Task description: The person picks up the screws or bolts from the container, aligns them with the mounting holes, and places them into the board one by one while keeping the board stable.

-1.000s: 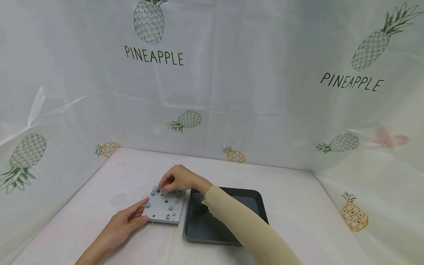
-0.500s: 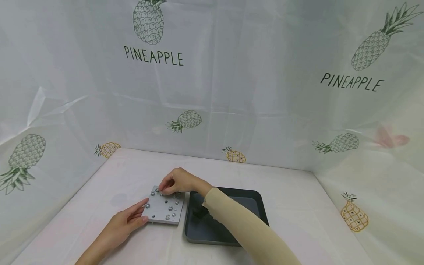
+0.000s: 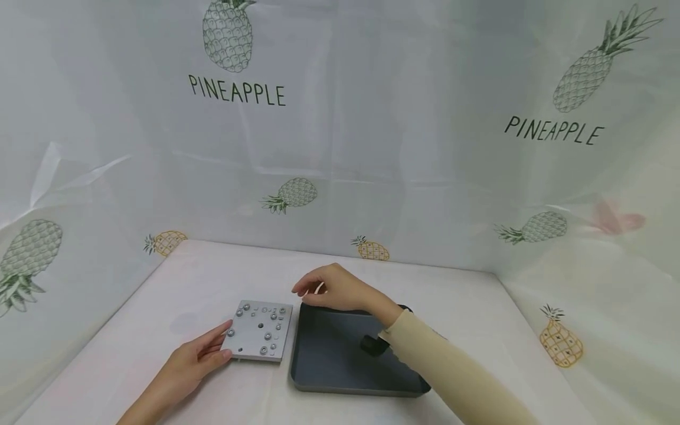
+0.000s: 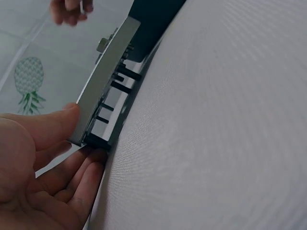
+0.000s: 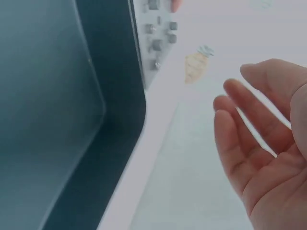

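Note:
A square silver metal plate (image 3: pixel 249 336) with several socket-head screws set in it lies left of the dark tray. My left hand (image 3: pixel 193 360) grips its left edge, thumb on top and fingers below. In the left wrist view, dark screw shanks (image 4: pixel 121 86) stick out under the plate (image 4: pixel 103 72), which stands a little above the table. My right hand (image 3: pixel 337 289) hovers over the tray's back left edge, apart from the plate. In the right wrist view, the fingers of the right hand (image 5: pixel 268 139) are loosely bent, with nothing between them and the thumb.
A dark grey rectangular tray (image 3: pixel 329 360) stands just right of the plate. A small black block (image 3: pixel 373 345) shows under the right wrist, above the tray. White pineapple-print sheeting (image 3: pixel 372 147) encloses the white table (image 3: pixel 451 295) at the back and sides.
My right hand has lifted off the screws at the plate's back part and moved right, over the tray's back edge. The left hand keeps its grip. The head view has shifted slightly.

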`<action>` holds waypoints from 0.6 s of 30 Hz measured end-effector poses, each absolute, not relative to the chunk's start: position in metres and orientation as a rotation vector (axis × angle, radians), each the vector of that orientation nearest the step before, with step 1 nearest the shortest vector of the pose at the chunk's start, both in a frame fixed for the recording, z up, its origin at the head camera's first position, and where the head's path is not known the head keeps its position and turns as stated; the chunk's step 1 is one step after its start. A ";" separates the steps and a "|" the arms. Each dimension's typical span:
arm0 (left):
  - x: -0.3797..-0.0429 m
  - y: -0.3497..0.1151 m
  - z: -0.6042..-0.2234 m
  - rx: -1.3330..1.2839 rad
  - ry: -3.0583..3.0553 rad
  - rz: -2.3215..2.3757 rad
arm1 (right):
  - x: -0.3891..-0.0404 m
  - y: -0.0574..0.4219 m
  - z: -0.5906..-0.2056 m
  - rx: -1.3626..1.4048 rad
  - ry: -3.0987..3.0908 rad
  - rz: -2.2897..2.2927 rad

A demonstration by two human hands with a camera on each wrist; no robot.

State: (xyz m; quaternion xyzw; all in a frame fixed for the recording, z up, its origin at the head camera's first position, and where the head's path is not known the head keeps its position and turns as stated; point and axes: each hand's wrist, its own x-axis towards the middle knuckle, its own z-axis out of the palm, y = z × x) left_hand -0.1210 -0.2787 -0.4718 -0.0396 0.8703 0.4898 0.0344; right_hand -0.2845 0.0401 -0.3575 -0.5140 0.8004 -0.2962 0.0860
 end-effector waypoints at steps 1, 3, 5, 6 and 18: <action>-0.122 -0.280 -0.472 -0.121 2.677 1.503 | -0.281 0.050 -0.354 -1.528 2.407 -0.896; -0.123 -0.282 -0.474 -0.116 2.686 1.487 | -0.275 0.070 -0.349 -1.512 2.451 -0.920; -0.124 -0.284 -0.475 -0.116 2.674 1.496 | -0.269 0.090 -0.345 -1.484 2.496 -0.942; -0.124 -0.285 -0.476 -0.118 2.667 1.503 | -0.265 0.101 -0.344 -1.473 2.523 -0.946; -0.111 -0.309 -0.462 -0.054 2.855 1.277 | -0.224 0.211 -0.341 -1.367 2.950 -0.828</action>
